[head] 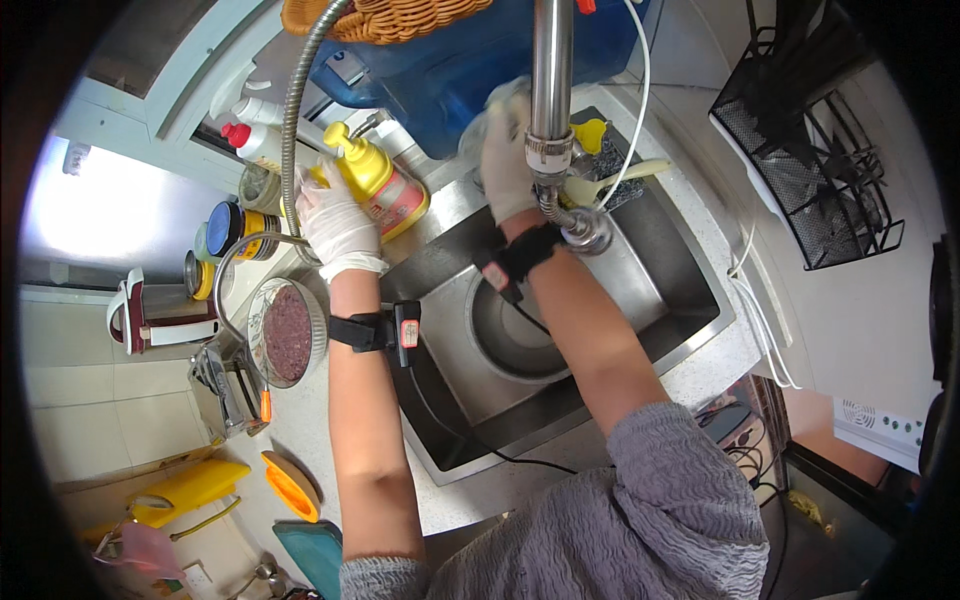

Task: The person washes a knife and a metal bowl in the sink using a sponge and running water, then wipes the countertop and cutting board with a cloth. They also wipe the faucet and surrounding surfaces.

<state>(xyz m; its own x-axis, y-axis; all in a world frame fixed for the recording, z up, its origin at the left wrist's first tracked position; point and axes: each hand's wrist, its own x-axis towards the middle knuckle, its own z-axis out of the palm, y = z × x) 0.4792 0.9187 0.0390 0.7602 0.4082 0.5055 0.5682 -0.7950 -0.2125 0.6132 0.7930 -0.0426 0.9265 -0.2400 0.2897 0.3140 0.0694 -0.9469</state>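
My left hand (341, 221), in a white glove, is at the left side of a yellow pump bottle (386, 191) behind the sink. Its fingers are curled, and whether they grip the bottle or only rest by it is unclear. A flexible metal hose (291, 112) passes just left of these fingers. My right hand (508, 169), gloved too, is beyond the sink's back edge, partly behind the steel faucet pipe (551, 67). A blurred translucent item (474, 137) is in it. Below my forearms lies the stainless steel sink (465, 360) with a round metal basin (491, 352) inside.
A pale-handled brush (637, 171) and yellow funnel-like piece (590, 135) lie at the sink's back right. A blue container (450, 82) stands behind. To the left are a bowl of purplish food (289, 334), jars (225, 229) and a cut pumpkin piece (291, 487). A black mesh rack (795, 157) is right.
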